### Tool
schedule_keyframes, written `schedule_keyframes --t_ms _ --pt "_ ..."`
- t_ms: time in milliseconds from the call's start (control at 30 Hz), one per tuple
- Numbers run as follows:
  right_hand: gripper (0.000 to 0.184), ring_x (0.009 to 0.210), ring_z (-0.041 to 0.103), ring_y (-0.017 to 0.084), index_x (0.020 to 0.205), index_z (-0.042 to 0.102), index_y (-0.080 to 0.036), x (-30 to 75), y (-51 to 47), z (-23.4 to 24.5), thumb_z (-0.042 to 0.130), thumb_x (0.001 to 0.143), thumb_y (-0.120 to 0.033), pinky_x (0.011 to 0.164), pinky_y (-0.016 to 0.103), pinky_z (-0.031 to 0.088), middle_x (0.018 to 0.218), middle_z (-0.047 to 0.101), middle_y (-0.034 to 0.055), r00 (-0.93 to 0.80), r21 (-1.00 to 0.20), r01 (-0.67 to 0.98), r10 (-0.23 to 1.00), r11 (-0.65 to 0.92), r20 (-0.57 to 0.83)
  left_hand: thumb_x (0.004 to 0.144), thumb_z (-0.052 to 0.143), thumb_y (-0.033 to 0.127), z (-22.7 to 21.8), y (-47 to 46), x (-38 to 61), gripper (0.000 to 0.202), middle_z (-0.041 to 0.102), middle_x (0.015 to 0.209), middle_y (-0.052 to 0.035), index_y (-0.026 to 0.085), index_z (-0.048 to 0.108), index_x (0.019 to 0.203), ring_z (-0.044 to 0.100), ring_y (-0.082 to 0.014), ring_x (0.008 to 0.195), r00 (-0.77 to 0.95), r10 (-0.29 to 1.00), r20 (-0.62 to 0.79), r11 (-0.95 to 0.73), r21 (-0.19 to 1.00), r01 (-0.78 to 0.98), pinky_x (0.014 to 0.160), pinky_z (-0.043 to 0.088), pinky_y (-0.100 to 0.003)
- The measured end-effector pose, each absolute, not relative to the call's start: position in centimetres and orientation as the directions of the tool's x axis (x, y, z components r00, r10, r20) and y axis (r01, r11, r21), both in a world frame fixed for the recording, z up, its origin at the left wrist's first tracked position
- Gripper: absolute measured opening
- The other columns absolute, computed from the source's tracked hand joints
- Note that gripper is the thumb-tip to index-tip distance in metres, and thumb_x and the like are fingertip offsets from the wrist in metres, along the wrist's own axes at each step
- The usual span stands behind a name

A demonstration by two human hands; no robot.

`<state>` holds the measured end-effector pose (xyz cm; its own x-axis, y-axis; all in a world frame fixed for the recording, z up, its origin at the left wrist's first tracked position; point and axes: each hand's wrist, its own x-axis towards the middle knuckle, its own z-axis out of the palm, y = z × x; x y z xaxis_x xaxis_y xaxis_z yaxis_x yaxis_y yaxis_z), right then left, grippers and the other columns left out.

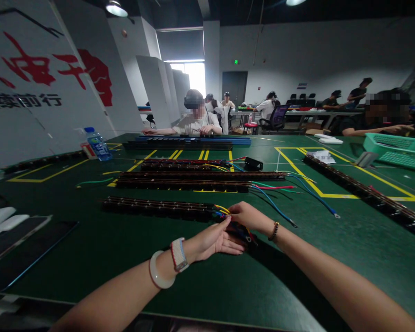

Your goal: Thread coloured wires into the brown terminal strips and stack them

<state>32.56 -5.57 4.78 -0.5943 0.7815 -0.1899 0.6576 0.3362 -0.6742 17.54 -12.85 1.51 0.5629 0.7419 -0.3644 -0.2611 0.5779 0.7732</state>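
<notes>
Just ahead of me lies a long black bar with copper-coloured strips (159, 205), and yellow, blue and red wires (222, 210) come out of its right end. My right hand (247, 216) pinches these wires close to the bar's end. From below, my left hand (218, 240) supports the bundle, palm up, its thumb pressed on top and its fingers stretched under. A dark piece (241, 229) around the wires sits between both hands, partly hidden. Metal ring terminals (249, 239) poke out past it.
Similar bars (183, 183) with coloured leads (276, 207) lie beyond, near a black bracket (253, 163). Another bar (370, 193) slants at right by a green basket (397, 150). A bottle (98, 144) stands at left; dark flat panels (34, 256) lie front left. A person (197, 117) works opposite.
</notes>
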Motion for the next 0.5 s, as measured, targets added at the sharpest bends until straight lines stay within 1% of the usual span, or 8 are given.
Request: schedule_keyframes --t_ms 67,133,200,267,367,433,500 --pt "0.022 0.055 0.047 0.01 0.077 0.067 -0.012 32.3 -6.0 5.2 0.048 0.077 -0.023 0.051 0.02 0.031 0.061 0.058 0.001 -0.603 -0.602 0.683 0.785 0.414 -0.145 0.09 0.04 0.053 1.2 -12.8 17.7 0.052 0.064 0.106 -0.0174 0.008 0.05 0.115 0.065 -0.0209 0.093 0.527 0.797 -0.295 0.528 0.764 -0.37 0.093 0.044 -0.043" --pt "0.021 0.06 0.05 0.011 0.077 0.067 -0.013 32.2 -6.6 5.5 0.048 0.079 -0.022 0.054 0.021 0.032 0.071 0.061 0.0034 -0.615 -0.505 0.704 0.784 0.499 -0.083 0.091 0.043 0.045 0.8 -12.7 17.8 0.041 0.064 0.106 -0.015 0.011 0.05 0.113 0.064 -0.0186 0.094 0.488 0.837 -0.246 0.488 0.741 -0.462 0.093 0.044 -0.04" --pt "0.022 0.065 0.052 0.011 0.077 0.067 -0.014 31.9 -7.4 5.4 0.046 0.082 -0.02 0.056 0.022 0.034 0.084 0.062 0.0064 -0.605 -0.354 0.744 0.796 0.567 0.004 0.093 0.042 0.039 0.6 -12.6 18.0 0.033 0.064 0.103 -0.0134 0.011 0.052 0.109 0.063 -0.0169 0.093 0.459 0.858 -0.231 0.467 0.723 -0.509 0.092 0.045 -0.038" --pt "0.025 0.069 0.054 0.014 0.08 0.067 -0.015 31.5 -8.3 5.1 0.043 0.085 -0.017 0.061 0.024 0.036 0.088 0.061 0.0083 -0.6 -0.177 0.778 0.796 0.603 0.076 0.095 0.039 0.035 0.5 -12.5 18.3 0.029 0.064 0.1 -0.0112 0.013 0.052 0.107 0.063 -0.0151 0.09 0.42 0.875 -0.241 0.455 0.706 -0.543 0.09 0.045 -0.035" --pt "0.026 0.08 0.056 0.02 0.09 0.067 -0.012 30.7 -9.6 4.3 0.041 0.084 -0.01 0.072 0.03 0.039 0.09 0.061 0.0112 -0.656 0.048 0.753 0.743 0.656 0.133 0.096 0.038 0.032 0.6 -12.4 18.4 0.025 0.064 0.096 -0.0086 0.013 0.053 0.103 0.063 -0.0131 0.085 0.37 0.887 -0.275 0.452 0.679 -0.579 0.087 0.046 -0.032" --pt "0.029 0.086 0.054 0.023 0.101 0.065 -0.009 30.3 -10.4 3.8 0.042 0.083 -0.008 0.076 0.034 0.04 0.097 0.06 0.0145 -0.696 0.151 0.718 0.702 0.679 0.153 0.095 0.039 0.031 0.4 -12.3 18.5 0.023 0.064 0.094 -0.0076 0.014 0.054 0.101 0.062 -0.0131 0.086 0.365 0.887 -0.282 0.454 0.672 -0.585 0.084 0.047 -0.031" --pt "0.035 0.088 0.052 0.025 0.112 0.061 -0.005 30.0 -11.2 3.2 0.041 0.083 -0.008 0.077 0.037 0.04 0.101 0.058 0.0177 -0.71 0.219 0.703 0.684 0.677 0.165 0.094 0.042 0.031 0.2 -12.2 18.4 0.021 0.064 0.094 -0.0069 0.014 0.054 0.099 0.062 -0.0132 0.086 0.37 0.887 -0.277 0.455 0.667 -0.59 0.082 0.048 -0.029"
